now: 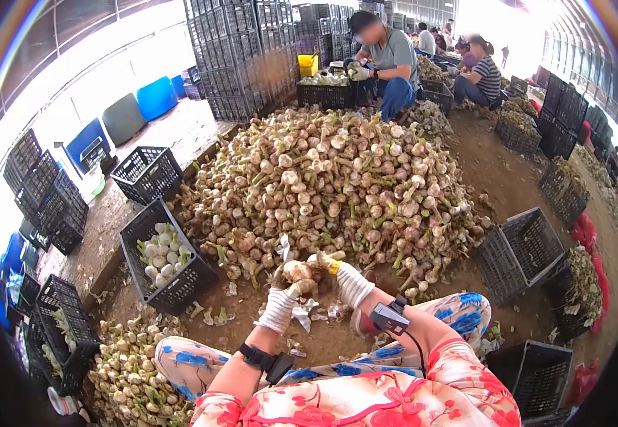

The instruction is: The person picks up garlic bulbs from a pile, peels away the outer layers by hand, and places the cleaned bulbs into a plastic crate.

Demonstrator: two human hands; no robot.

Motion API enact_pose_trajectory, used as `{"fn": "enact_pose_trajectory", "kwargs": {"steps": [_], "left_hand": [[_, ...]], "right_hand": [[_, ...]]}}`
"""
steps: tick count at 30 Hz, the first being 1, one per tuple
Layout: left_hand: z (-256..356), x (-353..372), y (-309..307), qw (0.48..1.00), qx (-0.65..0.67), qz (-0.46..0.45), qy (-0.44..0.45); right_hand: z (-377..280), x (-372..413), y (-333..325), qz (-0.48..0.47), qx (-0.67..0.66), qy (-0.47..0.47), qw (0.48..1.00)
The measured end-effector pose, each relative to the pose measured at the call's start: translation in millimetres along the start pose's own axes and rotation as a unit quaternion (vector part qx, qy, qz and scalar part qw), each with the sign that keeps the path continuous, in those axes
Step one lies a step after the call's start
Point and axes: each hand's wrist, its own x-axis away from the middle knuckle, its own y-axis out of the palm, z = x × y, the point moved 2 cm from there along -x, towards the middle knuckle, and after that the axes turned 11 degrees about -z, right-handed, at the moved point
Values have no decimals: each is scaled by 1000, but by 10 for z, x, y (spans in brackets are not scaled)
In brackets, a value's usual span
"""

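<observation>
In front of my lap, my left hand point(284, 293), in a white knit glove with soiled fingers, is closed around a garlic bulb point(299, 271). My right hand point(349, 282), gloved too with a yellow band at a finger, is curled at the bulb's right side; what lies within its fingers is hidden. Beyond both hands rises a large heap of untrimmed garlic point(323, 178) with stems and roots. To the left, a black crate point(181, 279) holds peeled white garlic bulbs point(161, 255). Papery skins point(302, 313) litter the ground below my hands.
More garlic point(138, 373) is piled by my left knee. Black crates stand at right point(521, 252) and lower right point(533, 377). Tall crate stacks point(231, 60) rise behind the heap. A co-worker point(391, 64) sits beyond it over a filled crate point(325, 94); another person point(481, 75) sits farther right.
</observation>
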Motion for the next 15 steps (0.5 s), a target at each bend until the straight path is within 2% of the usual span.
{"fn": "enact_pose_trajectory", "kwargs": {"steps": [1,3,5,6,7,8,10,11,12,13,15], "left_hand": [[-74,-64,-79,996,-70,29,36],[-317,-181,-204,993,-75,-12,92],[-170,-139,-40,991,-102,-21,79],[-137,-138,-11,984,-144,-2,103],[-119,-144,-31,974,-196,4,111],[-92,-128,-1,952,-258,44,160],[34,-94,95,978,-166,-1,125],[-68,-133,-19,970,-203,10,133],[-20,-108,40,977,-168,-9,134],[19,-94,86,979,-143,-16,147],[28,-61,84,980,-118,-22,158]], "right_hand": [[53,-48,21,13,-22,10,1000],[120,-115,18,14,-63,-33,997],[135,-131,5,-12,-98,-29,995],[96,-96,48,-29,-128,-26,991],[58,-67,85,-31,-108,-33,993],[17,-36,121,-36,-85,-45,995],[18,-28,108,-59,-119,-46,990],[24,16,102,-82,-153,-26,985],[5,61,133,-105,-186,-9,977],[1,76,185,-27,-199,1,980],[35,48,116,-8,-198,-10,980]]}}
